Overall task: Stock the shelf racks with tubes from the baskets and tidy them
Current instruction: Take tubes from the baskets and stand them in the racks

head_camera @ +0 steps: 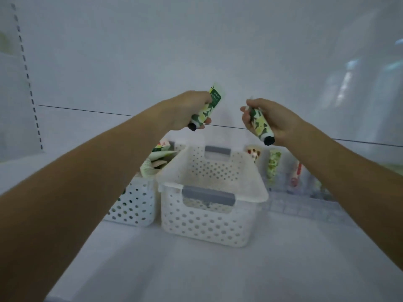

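Note:
My left hand [187, 110] grips a green tube with a yellow leaf pattern [207, 110], its black cap pointing down toward me. My right hand [274, 120] grips a matching green tube [260, 125], black cap also low. Both hands hover above a white perforated basket [207, 219] with grey handles, which stands in the middle of the shelf. A second white basket [133, 203] to its left holds several pale green tubes [159, 158]. To the right, tubes [273, 166] stand upright in a clear rack [305, 205].
The white shelf back wall [196, 51] rises behind the baskets. A slotted upright strip [28, 79] runs down the left side. A thin dark line [87, 111] crosses the back panel at hand height. The white shelf floor [196, 275] lies in front of the baskets.

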